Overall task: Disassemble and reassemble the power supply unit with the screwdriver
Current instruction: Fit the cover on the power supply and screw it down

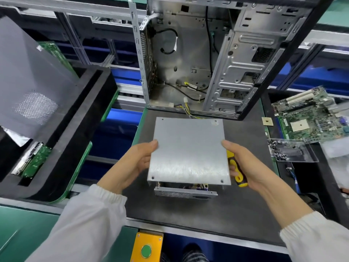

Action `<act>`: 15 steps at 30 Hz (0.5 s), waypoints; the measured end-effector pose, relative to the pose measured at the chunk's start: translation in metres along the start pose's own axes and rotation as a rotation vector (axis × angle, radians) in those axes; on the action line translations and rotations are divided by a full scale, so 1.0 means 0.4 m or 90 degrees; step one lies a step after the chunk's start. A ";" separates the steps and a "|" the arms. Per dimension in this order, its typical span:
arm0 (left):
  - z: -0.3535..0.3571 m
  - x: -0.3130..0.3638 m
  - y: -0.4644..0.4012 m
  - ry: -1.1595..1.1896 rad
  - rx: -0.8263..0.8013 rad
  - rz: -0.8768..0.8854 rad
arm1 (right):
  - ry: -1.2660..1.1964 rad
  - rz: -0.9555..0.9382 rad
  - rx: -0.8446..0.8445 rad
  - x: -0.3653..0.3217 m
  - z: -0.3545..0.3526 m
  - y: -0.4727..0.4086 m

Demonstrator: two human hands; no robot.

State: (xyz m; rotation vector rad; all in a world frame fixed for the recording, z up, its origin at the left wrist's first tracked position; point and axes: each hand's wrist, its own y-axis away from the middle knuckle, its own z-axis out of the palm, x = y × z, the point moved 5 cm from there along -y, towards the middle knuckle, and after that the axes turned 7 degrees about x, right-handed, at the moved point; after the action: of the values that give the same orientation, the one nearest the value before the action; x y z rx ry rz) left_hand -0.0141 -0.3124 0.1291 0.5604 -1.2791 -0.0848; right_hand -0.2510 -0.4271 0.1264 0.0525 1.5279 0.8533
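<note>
Both hands hold the flat metal cover (189, 151) just above the power supply box (186, 191), which sits near the middle of the dark mat (245, 195). The left hand (135, 164) pinches the cover's left edge between thumb and fingers. The right hand (243, 164) grips the right edge and also keeps the yellow screwdriver (237, 172) tucked in its palm. The cover looks either just lifted off or about to go back; I cannot tell which. Next, it needs its corner holes lined up squarely.
</note>
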 end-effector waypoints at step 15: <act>-0.028 -0.111 -0.052 -0.299 0.041 0.017 | 0.089 0.058 -0.016 0.144 -0.030 -0.048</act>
State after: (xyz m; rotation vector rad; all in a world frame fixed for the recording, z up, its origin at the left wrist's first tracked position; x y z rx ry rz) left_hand -0.0120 -0.3103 0.0790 0.5995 -1.7498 -0.1598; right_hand -0.2632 -0.4170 0.0664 0.0454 1.6560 0.9650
